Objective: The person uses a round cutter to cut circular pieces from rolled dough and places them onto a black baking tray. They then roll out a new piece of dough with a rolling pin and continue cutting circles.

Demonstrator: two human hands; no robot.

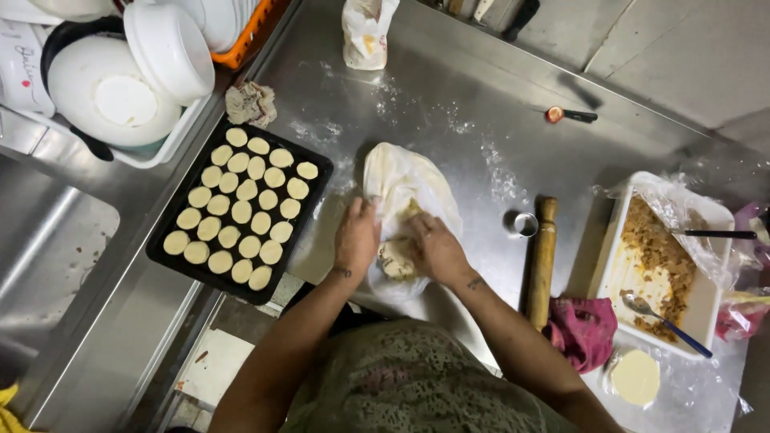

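My left hand (356, 238) and my right hand (435, 248) meet over a pale lump of dough (396, 258) that lies in a thin white plastic bag (405, 180) on the steel counter. Both hands press on the dough and the bag around it, with the left hand's fingers on the bag's edge. To the left stands a black baking tray (165, 255) filled with several rows of round dough discs (241, 211). A wooden rolling pin (542, 261) lies to the right of my right hand, beside a small round metal cutter (524, 224).
A white dish of brown filling (659, 256) with a spoon sits at the right, a pink cloth (583, 329) and a dough disc (634, 377) near it. White bowls fill a rack (152, 156) at top left; a sink (48, 256) lies left. Flour dusts the counter (449, 120).
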